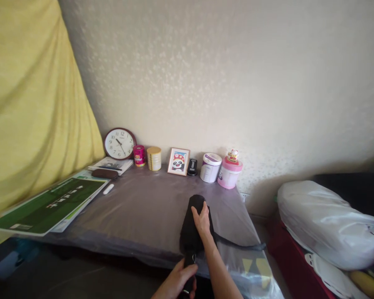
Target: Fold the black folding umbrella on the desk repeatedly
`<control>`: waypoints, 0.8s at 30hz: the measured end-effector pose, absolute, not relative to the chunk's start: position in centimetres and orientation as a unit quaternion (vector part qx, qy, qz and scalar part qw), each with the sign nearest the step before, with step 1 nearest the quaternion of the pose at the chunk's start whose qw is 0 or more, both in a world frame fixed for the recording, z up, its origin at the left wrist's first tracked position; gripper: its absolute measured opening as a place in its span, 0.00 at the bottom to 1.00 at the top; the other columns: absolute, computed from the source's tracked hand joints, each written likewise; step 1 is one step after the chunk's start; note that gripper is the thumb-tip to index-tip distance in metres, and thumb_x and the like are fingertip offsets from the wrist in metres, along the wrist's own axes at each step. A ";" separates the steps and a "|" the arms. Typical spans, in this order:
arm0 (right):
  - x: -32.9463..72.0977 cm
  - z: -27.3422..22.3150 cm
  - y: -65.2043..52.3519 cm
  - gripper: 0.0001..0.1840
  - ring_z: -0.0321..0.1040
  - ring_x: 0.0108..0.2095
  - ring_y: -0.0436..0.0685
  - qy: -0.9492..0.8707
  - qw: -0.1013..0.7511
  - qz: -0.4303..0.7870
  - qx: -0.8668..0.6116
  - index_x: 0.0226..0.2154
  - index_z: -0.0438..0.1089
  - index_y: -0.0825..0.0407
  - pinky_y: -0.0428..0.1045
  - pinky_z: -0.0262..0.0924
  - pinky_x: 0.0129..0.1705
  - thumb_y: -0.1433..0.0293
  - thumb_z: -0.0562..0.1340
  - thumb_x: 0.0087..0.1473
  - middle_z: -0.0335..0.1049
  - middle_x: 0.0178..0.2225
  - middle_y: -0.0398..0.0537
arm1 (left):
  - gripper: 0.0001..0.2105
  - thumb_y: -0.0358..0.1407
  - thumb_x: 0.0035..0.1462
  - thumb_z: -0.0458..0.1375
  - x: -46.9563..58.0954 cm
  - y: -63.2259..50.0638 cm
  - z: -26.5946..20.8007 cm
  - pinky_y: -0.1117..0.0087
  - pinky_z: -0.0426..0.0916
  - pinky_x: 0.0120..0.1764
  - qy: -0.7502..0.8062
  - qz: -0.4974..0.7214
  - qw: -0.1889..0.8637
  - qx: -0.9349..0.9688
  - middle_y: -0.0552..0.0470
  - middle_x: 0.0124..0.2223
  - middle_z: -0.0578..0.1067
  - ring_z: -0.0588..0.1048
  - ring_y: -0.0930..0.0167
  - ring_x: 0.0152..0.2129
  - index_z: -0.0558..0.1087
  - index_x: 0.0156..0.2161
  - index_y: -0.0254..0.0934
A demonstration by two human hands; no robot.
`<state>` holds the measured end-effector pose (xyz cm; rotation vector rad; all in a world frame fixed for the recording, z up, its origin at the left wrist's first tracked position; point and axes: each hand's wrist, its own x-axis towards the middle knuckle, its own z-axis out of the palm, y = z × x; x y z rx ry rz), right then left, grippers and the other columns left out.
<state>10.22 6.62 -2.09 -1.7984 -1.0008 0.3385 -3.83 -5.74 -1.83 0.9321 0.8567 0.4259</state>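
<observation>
A black folded umbrella (188, 232) lies over the near part of the table, its loose canopy pointing to the wall and its handle towards me. My left hand (176, 279) is closed round the handle at the table's front edge. Higher up, my right hand (202, 218) grips the canopy from its right side, thumb on top; some of its fingers are hidden. From the umbrella's right side a dark strap or flap of cloth (239, 244) stretches across the tabletop.
The table (137, 211) has a plastic cover. Along the wall stand a clock (120, 143), a pink can (139, 155), a yellow tin (154, 159), a picture frame (178, 162) and two tubs (210, 168). Left are a green board (50, 205) and brown case (104, 173). A white bag (324, 220) sits right.
</observation>
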 end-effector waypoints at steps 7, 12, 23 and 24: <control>10.4 -0.5 5.1 0.47 0.56 0.56 0.65 -0.322 0.591 0.242 -0.699 0.57 0.54 0.61 0.54 0.51 0.56 0.51 0.61 0.40 0.59 0.56 0.62 | 0.27 0.43 0.49 0.57 -2.9 -5.7 -3.1 0.68 0.63 0.38 0.542 0.172 0.475 0.672 0.41 0.38 0.75 0.73 0.61 0.39 0.60 0.53 0.32; 10.7 0.2 3.8 0.45 0.66 0.47 0.62 -0.257 0.660 0.299 -0.640 0.55 0.58 0.55 0.50 0.62 0.46 0.54 0.67 0.35 0.71 0.45 0.52 | 0.30 0.41 0.49 0.55 -3.4 -5.7 -2.9 0.65 0.61 0.44 0.559 0.111 0.404 0.715 0.34 0.44 0.73 0.71 0.57 0.44 0.58 0.55 0.26; 11.7 2.2 0.8 0.33 0.73 0.30 0.58 -0.147 0.690 0.502 -0.500 0.45 0.67 0.53 0.49 0.67 0.31 0.55 0.67 0.37 0.75 0.30 0.47 | 0.28 0.56 0.40 0.57 -2.6 -6.2 0.0 0.72 0.57 0.28 0.319 0.221 0.818 0.424 0.56 0.22 0.68 0.64 0.75 0.19 0.67 0.38 0.33; 11.6 2.6 0.7 0.32 0.73 0.30 0.58 -0.154 0.691 0.500 -0.499 0.45 0.67 0.53 0.49 0.67 0.31 0.55 0.67 0.37 0.75 0.30 0.46 | 0.27 0.55 0.40 0.58 -2.4 -6.3 0.1 0.73 0.57 0.27 0.324 0.214 0.811 0.437 0.56 0.22 0.68 0.64 0.75 0.19 0.67 0.38 0.33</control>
